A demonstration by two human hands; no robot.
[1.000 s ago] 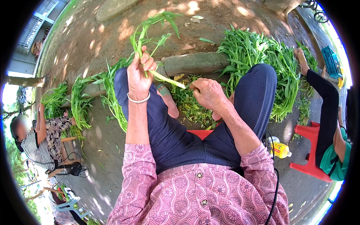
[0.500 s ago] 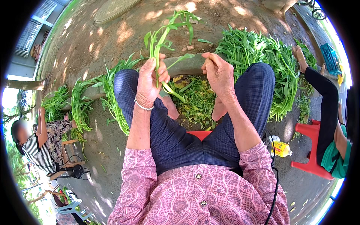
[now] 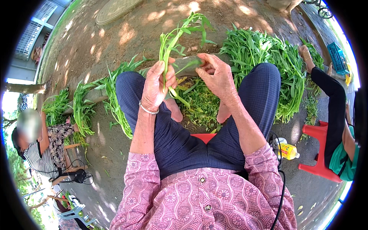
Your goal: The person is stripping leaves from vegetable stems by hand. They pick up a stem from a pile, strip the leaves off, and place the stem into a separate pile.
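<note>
My left hand, with a pale bangle at its wrist, is closed around a few water spinach stems. Their leafy tops lean up and to the right, and a thick pale stem end pokes out below my fingers. One blurred leaf sticks out sideways toward my right hand. Thumb and forefinger of that hand are apart, close to the leaf's tip, with nothing visibly gripped; the other fingers are curled. Between my feet lies a heap of plucked leaves, green and some yellowed.
A large pile of water spinach lies beyond my right knee; smaller bunches lie to the left. A yellow bottle and a red stool with a seated person are at right. Another person sits at left. A blue crate stands far right.
My right hand has moved left toward the side leaf, and its thumb and forefinger have spread. My left hand and the stems have shifted slightly to the right.
</note>
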